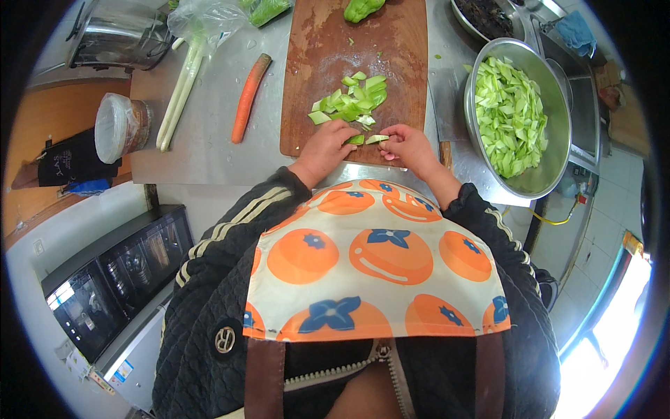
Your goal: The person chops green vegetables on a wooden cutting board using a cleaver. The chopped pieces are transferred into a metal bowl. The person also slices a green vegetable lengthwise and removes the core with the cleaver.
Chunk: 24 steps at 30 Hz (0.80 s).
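On the wooden cutting board (309, 57), near its front edge, my left hand (328, 142) has its fingertips on a piece of green vegetable (355, 140). My right hand (408, 145) pinches another pale green piece (376, 139) between thumb and fingers, just to the right of the first. Beyond both hands lies a loose heap of cut green slices (356, 100). A whole light green, wrinkled chayote (361, 8) rests at the far end of the board. A cleaver lies flat right of the board, its wooden handle (446, 154) beside my right wrist.
A large steel bowl (560, 141) of green slices stands at the right, a pan with dark contents (484, 18) behind it. Left of the board are a carrot (250, 99), scallion-like stalks (180, 97) partly in a plastic bag, a lidded plastic tub (112, 128) and a steel pot (118, 36).
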Each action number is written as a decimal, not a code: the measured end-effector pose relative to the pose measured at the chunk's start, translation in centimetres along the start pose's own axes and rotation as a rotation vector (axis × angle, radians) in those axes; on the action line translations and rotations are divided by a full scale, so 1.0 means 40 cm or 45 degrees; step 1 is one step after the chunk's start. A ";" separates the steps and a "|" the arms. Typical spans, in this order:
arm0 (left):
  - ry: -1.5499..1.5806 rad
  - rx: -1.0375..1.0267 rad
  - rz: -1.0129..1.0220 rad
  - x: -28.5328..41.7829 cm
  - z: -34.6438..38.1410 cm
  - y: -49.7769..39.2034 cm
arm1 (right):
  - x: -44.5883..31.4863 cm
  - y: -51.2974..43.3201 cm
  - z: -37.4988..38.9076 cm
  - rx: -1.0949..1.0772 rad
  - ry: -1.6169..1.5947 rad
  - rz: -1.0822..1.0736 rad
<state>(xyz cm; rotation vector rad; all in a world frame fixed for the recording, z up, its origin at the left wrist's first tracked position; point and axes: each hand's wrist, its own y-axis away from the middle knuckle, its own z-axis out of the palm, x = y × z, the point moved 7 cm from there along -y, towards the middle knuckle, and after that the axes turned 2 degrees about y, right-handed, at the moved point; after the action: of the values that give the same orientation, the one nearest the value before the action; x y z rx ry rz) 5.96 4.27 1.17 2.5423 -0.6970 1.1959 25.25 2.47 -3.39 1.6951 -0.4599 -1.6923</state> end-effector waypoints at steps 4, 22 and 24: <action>0.024 0.006 0.019 0.009 0.014 -0.004 | -0.060 0.026 0.000 0.244 0.900 -0.412; 0.006 0.111 0.019 0.003 0.008 -0.008 | -0.110 0.055 0.042 0.269 1.076 -0.885; 0.001 0.085 0.000 -0.003 0.008 -0.005 | -0.098 0.048 0.036 0.256 1.122 -0.828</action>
<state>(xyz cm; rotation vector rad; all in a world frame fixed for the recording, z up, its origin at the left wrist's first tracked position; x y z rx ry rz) 6.21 4.37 0.85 2.5959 -0.6671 1.2403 23.94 3.46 0.90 2.6970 0.3926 -1.0904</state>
